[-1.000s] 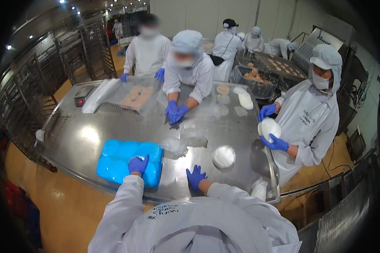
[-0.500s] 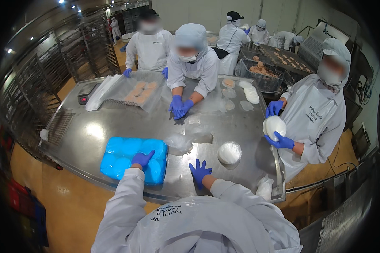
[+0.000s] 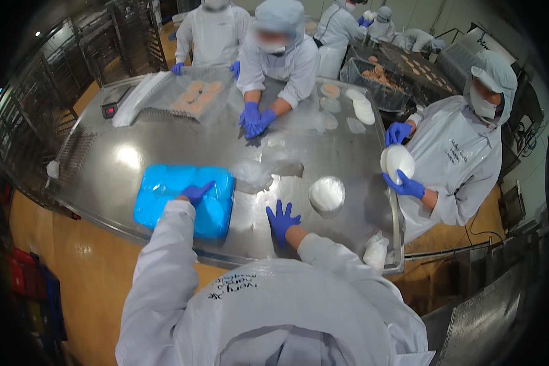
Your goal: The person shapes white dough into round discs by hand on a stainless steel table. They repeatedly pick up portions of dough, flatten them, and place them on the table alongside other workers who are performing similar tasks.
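Note:
My left hand (image 3: 195,193), in a blue glove, lies on top of a bright blue plastic-wrapped pack (image 3: 152,206) with rounded bulges, one finger stretched out across it. My right hand (image 3: 281,221), gloved alike, is pressed flat on the metal table (image 3: 250,235) with its fingers spread and nothing in it. To the right of that hand sits a stack of round white discs (image 3: 327,194), seemingly in clear film. Crumpled clear plastic (image 3: 253,175) is spread just beyond, between the pack and the stack.
Across the table a co-worker leans with gloved hands (image 3: 256,120) together. A person at right holds white discs (image 3: 398,163). Round pinkish patties (image 3: 195,97) lie under film, near a small scale (image 3: 113,102). A white plastic bundle (image 3: 376,250) is by the right edge.
The view has tilted downward, so the table and people appear higher in the picture. My hands stay on the blue pack and the table.

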A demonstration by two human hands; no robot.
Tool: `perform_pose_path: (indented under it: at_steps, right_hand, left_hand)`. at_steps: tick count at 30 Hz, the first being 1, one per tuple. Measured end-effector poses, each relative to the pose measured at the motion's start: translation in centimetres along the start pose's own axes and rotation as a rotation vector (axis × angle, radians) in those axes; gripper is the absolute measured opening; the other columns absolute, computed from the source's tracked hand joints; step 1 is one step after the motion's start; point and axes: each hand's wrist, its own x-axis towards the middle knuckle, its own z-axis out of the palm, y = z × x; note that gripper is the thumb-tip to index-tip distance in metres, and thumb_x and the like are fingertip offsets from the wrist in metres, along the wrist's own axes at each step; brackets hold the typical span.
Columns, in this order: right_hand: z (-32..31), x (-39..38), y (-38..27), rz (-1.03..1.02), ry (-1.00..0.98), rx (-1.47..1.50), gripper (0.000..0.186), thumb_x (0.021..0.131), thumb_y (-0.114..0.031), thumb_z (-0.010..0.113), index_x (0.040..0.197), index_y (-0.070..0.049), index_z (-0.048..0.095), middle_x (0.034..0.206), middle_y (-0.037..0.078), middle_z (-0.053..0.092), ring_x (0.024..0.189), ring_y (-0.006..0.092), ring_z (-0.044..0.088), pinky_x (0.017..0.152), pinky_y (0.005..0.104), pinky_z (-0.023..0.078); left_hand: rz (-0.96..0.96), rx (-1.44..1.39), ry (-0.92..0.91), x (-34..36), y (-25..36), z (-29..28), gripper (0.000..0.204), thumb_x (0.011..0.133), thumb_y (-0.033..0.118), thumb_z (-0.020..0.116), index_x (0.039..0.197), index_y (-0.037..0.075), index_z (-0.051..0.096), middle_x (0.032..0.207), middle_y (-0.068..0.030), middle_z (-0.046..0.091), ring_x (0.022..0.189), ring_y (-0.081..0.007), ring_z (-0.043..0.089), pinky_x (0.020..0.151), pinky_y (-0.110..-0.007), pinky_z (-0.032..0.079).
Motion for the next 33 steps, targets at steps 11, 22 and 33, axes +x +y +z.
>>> perform_pose_path:
  at_steps: [11, 22, 33]
  right_hand:
    - [-0.9, -0.3, -0.5, 0.008, -0.058, 0.001, 0.126, 0.062, -0.018, 0.087, 0.151, -0.028, -0.001, 0.157, 0.014, -0.013, 0.143, 0.0454, -0.002, 0.104, 0.0711, 0.020]
    - [-1.2, -0.9, -0.6, 0.011, -0.066, -0.001, 0.129, 0.060, -0.019, 0.089, 0.151, -0.028, -0.002, 0.157, 0.015, -0.014, 0.143, 0.0460, -0.003, 0.103, 0.0718, 0.019]
    - [-3.6, -1.6, -0.2, -0.049, -0.103, 0.031, 0.122, 0.067, -0.031, 0.084, 0.151, -0.020, -0.003, 0.155, 0.018, 0.009, 0.142, 0.0423, 0.014, 0.107, 0.0629, 0.024]
  left_hand:
    - [0.068, -0.023, 0.026, -0.6, -2.0, 0.3, 0.104, 0.074, 0.081, 0.046, 0.136, -0.002, 0.045, 0.139, -0.0231, 0.045, 0.130, -0.0362, 0.043, 0.109, -0.040, 0.033]
    - [0.177, 0.201, 0.392, -1.5, -2.1, 2.7, 0.088, 0.080, 0.079, 0.036, 0.090, -0.001, 0.072, 0.096, -0.0261, 0.066, 0.093, -0.0414, 0.063, 0.084, -0.044, 0.048]
    - [0.207, 0.128, 0.481, -1.0, -2.6, 3.3, 0.080, 0.080, 0.074, 0.047, 0.080, -0.002, 0.071, 0.090, -0.0283, 0.065, 0.088, -0.0422, 0.064, 0.079, -0.047, 0.050]
